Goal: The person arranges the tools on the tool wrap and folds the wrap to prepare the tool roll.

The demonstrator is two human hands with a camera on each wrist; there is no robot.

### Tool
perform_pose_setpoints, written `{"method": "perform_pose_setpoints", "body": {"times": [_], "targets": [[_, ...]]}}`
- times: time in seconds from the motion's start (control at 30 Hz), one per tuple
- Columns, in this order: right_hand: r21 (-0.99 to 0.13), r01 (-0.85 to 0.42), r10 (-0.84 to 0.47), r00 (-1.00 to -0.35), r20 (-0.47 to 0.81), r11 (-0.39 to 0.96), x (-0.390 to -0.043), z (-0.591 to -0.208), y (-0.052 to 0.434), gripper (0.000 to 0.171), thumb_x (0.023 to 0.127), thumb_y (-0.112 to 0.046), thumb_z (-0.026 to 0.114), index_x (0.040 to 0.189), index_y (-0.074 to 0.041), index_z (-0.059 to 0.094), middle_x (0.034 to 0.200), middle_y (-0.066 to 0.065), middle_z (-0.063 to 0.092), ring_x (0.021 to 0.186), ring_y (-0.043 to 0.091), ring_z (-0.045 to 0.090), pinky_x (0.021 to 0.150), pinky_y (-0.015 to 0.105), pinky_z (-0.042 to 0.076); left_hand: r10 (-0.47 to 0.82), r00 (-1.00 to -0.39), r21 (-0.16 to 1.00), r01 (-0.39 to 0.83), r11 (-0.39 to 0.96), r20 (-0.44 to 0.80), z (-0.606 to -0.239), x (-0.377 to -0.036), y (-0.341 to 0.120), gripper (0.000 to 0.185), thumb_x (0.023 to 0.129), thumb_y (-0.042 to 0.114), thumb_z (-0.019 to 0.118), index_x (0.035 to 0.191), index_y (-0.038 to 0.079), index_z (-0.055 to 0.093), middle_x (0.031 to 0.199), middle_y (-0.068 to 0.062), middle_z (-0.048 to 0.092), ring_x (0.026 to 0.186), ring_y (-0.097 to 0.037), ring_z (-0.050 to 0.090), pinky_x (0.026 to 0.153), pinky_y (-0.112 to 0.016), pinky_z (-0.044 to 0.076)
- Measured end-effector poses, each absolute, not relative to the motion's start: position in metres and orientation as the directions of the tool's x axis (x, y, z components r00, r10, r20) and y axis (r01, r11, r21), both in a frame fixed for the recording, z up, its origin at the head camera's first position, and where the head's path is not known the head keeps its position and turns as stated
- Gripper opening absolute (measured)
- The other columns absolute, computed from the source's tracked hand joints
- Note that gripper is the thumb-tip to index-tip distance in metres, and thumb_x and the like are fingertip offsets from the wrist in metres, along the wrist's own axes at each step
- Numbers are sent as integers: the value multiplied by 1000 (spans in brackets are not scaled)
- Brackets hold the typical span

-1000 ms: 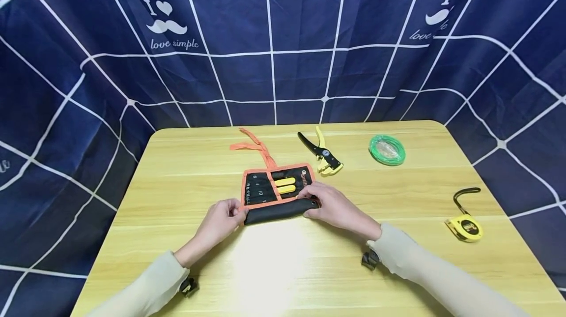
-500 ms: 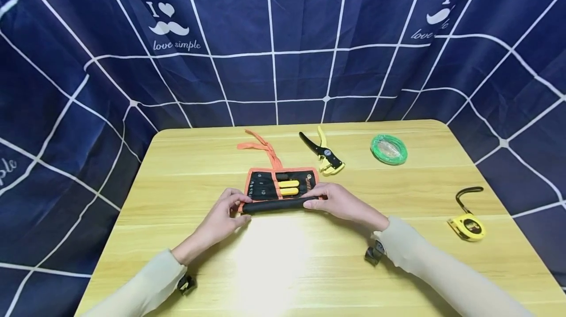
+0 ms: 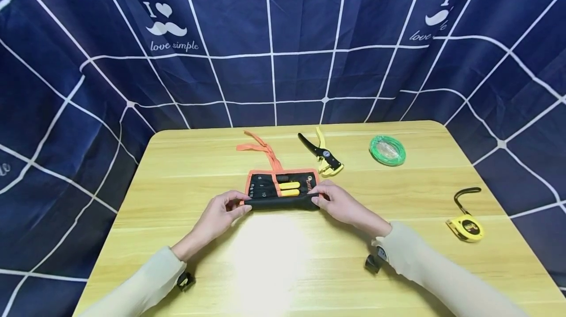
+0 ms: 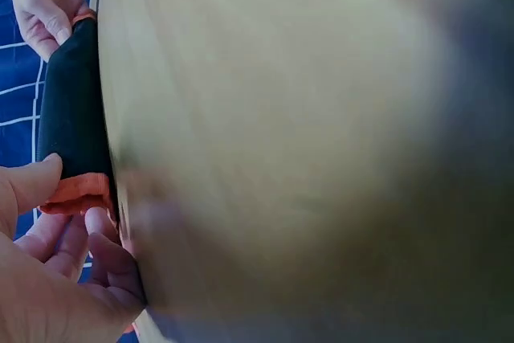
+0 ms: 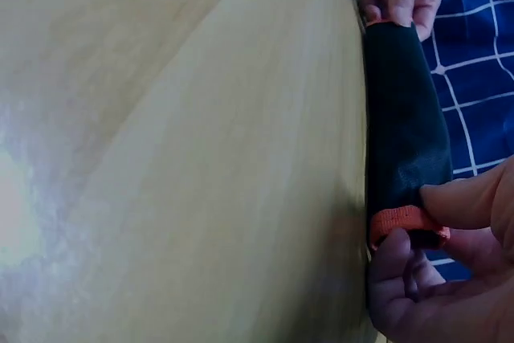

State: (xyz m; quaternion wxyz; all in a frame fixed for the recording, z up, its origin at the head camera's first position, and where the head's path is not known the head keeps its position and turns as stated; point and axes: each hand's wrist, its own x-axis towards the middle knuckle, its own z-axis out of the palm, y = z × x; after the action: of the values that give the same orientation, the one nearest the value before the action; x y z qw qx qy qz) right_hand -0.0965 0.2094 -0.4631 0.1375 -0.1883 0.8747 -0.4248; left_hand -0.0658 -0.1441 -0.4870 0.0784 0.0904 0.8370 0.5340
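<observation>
A black fabric tool roll (image 3: 283,203) with orange trim lies mid-table, its near edge rolled up into a tube. My left hand (image 3: 222,213) pinches the tube's left end between thumb and fingers. At the right end, my right hand (image 3: 338,204) grips it the same way. Beyond the tube the flat part still shows printed numbers and two yellow handles (image 3: 289,189) in a pocket. Orange ties (image 3: 265,149) trail from its far edge. Each wrist view shows the rolled cloth (image 4: 74,110) stretched between both hands, thumb on top at the orange-edged end (image 5: 405,218).
Behind the roll lies a black and yellow wire stripper (image 3: 325,155). A coil of green wire (image 3: 387,150) sits at the back right. Nearer the right edge is a yellow tape measure (image 3: 466,227) with a black strap. A blue checked curtain (image 3: 300,76) surrounds the wooden table (image 3: 177,159).
The near edge has been rolled farther away from me, covering more of the flat part. Both hands have shifted slightly, and the roll lies a little to the right and straighter.
</observation>
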Motion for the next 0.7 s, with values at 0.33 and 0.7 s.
{"method": "perform_pose_setpoints", "body": {"times": [0.33, 0.7], "targets": [[-749, -275, -414, -910, 1, 603, -94, -463, 211, 32, 99, 3, 62, 130, -1, 70, 120, 13, 65, 106, 30, 61, 94, 52, 50, 236, -972, 918, 78, 388, -17, -485, -83, -138, 15, 105, 12, 76, 118, 5, 78, 84, -3, 72, 64, -16, 54, 56, -25, 42], [-452, -540, -461, -842, 281, 710, -83, -457, 198, 46, 87, 19, 70, 126, -5, 76, 120, 14, 66, 115, 37, 60, 102, 54, 49, 257, -966, 942, 68, 328, -20, -487, -93, -132, 19, 105, 5, 74, 121, -3, 78, 81, -10, 72, 67, -16, 54, 59, -24, 40]]}}
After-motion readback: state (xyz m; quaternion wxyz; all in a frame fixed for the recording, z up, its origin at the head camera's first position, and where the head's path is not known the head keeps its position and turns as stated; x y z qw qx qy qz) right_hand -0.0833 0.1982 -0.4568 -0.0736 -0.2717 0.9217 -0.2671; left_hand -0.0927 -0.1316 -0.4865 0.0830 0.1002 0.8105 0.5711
